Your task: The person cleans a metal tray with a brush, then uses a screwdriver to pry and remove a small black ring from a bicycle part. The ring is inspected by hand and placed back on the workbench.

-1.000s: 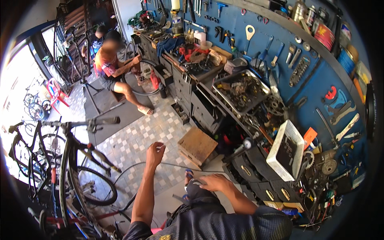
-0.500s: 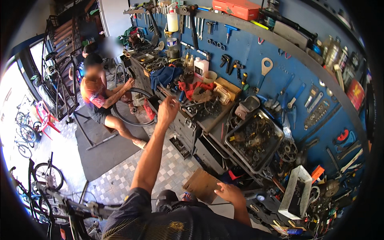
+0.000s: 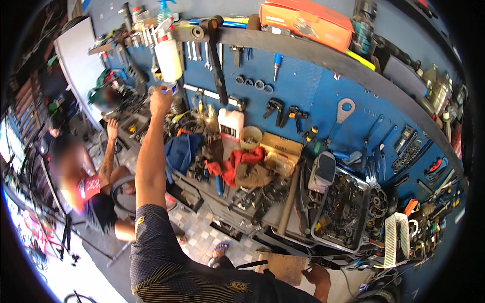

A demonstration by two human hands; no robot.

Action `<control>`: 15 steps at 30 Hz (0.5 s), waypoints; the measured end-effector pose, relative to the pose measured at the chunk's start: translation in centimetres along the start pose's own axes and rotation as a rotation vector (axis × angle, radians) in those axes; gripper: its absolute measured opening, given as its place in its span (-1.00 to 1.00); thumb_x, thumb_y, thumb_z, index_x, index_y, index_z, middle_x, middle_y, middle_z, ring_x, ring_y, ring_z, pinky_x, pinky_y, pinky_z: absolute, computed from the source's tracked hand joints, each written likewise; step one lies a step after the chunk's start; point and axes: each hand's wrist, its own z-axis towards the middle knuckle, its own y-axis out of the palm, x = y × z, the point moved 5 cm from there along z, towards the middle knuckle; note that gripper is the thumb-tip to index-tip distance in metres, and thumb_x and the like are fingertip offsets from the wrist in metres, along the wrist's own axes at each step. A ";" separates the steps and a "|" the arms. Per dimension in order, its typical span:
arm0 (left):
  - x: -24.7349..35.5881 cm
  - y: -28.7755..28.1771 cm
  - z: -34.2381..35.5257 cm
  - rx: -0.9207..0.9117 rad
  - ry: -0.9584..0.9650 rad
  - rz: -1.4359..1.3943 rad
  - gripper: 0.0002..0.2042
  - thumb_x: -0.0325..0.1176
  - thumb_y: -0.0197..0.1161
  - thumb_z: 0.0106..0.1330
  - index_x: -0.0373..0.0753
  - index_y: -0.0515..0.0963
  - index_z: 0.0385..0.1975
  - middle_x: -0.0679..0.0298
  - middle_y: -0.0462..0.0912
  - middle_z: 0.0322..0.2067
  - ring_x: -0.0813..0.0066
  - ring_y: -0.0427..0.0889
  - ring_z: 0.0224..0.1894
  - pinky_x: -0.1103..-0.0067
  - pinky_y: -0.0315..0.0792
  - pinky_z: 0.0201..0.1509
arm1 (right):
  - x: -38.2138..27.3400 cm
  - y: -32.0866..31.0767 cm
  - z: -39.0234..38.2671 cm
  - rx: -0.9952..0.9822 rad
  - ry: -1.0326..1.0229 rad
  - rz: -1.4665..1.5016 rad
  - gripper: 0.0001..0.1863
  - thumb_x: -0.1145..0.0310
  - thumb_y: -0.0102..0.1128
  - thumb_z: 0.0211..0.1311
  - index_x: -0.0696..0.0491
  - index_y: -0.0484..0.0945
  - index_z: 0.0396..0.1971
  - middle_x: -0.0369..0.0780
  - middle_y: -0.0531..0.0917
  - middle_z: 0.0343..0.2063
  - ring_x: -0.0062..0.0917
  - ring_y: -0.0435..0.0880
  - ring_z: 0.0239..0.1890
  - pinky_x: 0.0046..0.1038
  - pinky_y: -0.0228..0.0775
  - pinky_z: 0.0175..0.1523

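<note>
My left arm stretches up toward the back of the workbench, and my left hand (image 3: 160, 101) is there with its fingers curled in. It is just below a white spray bottle (image 3: 169, 59) and in front of a dark, ribbed plastic bottle (image 3: 178, 104), partly hidden behind the hand. What the fingers hold, if anything, I cannot make out. My right hand (image 3: 317, 276) hangs low beside a wooden board (image 3: 283, 266), its fingers loosely bent and apart, with nothing visible in them. A blue cloth (image 3: 183, 151) and a red rag (image 3: 237, 164) lie on the bench.
A metal tray (image 3: 343, 212) of greasy small parts and a white wire basket (image 3: 396, 240) stand to the right. Tools hang on the blue wall panel (image 3: 308, 81). At left, a person (image 3: 81, 187) sits beside a bicycle wheel (image 3: 121, 194). An orange box (image 3: 308, 22) is on the shelf.
My left hand has moved forward and left from above the bench's near edge to the bottles at the back. The view has shifted nearer the bench. My right hand stays low.
</note>
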 end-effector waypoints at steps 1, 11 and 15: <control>-0.7 1.7 2.8 0.013 -0.001 0.002 -0.61 -0.05 0.32 0.32 -0.05 0.66 0.08 -0.10 0.75 -0.02 -0.16 0.73 0.05 0.10 0.58 0.15 | -2.9 0.6 0.0 0.014 -0.026 0.045 -0.29 -0.20 0.36 0.25 -0.01 0.61 0.24 -0.13 0.82 -0.13 -0.18 0.80 -0.04 -0.17 0.62 0.07; -7.0 14.0 18.6 0.053 0.138 -0.082 -0.60 -0.03 0.31 0.37 -0.17 0.57 0.03 -0.08 0.79 -0.14 -0.16 0.77 -0.04 0.12 0.61 -0.03 | -13.1 6.7 -1.8 -0.028 0.022 0.204 -0.22 -0.21 0.36 0.26 -0.02 0.51 0.34 0.05 0.76 0.00 -0.07 0.74 0.07 -0.14 0.60 0.16; -7.9 15.9 21.0 0.001 0.107 -0.130 -0.63 -0.06 0.29 0.39 -0.18 0.56 0.01 -0.07 0.79 -0.16 -0.16 0.77 -0.06 0.13 0.61 -0.05 | -11.3 7.4 -3.9 -0.078 0.229 0.163 -0.16 -0.29 0.24 0.28 -0.02 0.44 0.40 0.02 0.67 0.16 -0.07 0.65 0.21 -0.13 0.49 0.31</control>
